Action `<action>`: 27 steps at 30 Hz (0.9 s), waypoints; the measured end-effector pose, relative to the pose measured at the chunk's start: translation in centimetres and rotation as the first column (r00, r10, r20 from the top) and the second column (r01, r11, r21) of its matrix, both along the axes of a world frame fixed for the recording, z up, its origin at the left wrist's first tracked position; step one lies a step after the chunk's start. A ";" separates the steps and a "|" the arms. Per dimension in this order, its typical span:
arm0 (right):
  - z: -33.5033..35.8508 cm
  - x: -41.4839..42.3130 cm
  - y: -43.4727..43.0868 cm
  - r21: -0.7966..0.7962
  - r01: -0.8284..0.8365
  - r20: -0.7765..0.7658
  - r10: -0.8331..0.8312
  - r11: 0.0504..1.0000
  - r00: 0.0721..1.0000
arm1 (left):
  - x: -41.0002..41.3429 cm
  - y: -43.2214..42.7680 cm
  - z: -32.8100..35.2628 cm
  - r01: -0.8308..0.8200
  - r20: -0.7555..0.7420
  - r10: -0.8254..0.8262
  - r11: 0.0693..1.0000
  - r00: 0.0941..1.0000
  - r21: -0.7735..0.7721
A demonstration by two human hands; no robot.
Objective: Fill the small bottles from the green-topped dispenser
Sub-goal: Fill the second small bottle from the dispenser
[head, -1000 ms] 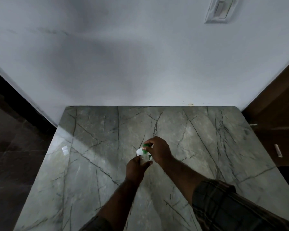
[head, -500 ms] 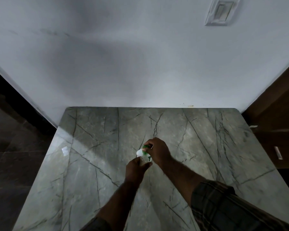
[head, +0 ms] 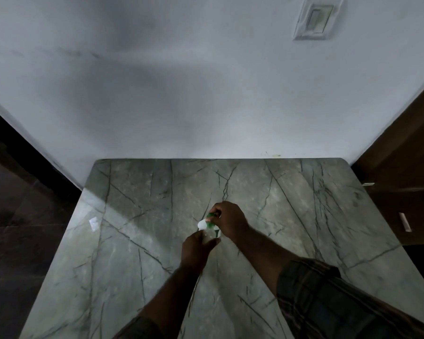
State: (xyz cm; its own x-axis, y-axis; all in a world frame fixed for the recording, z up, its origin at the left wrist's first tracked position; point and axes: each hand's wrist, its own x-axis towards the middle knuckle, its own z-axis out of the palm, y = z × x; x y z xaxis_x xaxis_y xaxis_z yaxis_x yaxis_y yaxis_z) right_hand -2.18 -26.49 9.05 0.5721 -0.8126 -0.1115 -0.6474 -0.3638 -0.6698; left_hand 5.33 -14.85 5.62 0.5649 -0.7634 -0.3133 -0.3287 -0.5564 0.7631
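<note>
Both hands (head: pixel 230 222) on tilted dispenser (head: pixel 209 222)

Two hands: left hand (head: pixel 195 248), right hand (head: pixel 231 221). One green-topped dispenser (head: pixel 211 220). One small bottle (head: pixel 208 237). One marble table (head: pixel 137 216). One wall switch (head: pixel 316 18).

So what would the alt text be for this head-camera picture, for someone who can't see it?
Two bare hands meet over a grey marble table: the right hand grips a green-topped dispenser above a small clear bottle held by the left hand. Behind is a white wall with a switch plate.
</note>
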 end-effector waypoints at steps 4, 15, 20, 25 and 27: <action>0.2 0.0 -0.3 -0.032 0.005 -0.003 -0.005 0.999 1.000 | 0.3 -0.5 0.1 -0.002 0.005 0.002 1.000 1.000 -0.011; 0.3 -0.2 -0.2 -0.080 0.039 -0.065 -0.044 0.996 0.997 | 0.2 -0.5 -0.4 -0.005 -0.021 0.005 1.000 1.000 -0.018; -0.3 -0.2 0.7 -0.134 0.074 -0.114 -0.089 0.988 0.989 | 0.2 -0.3 -1.0 -0.006 -0.035 0.006 1.000 0.999 -0.004; 1.0 0.0 0.1 -0.119 0.061 -0.142 -0.077 0.991 0.987 | -0.1 -0.4 -0.6 -0.040 -0.053 0.038 0.998 0.998 -0.041; 1.0 -0.1 0.2 -0.122 0.084 -0.134 -0.100 0.989 0.986 | 0.0 -0.5 -0.5 -0.032 -0.046 0.030 0.998 0.998 -0.047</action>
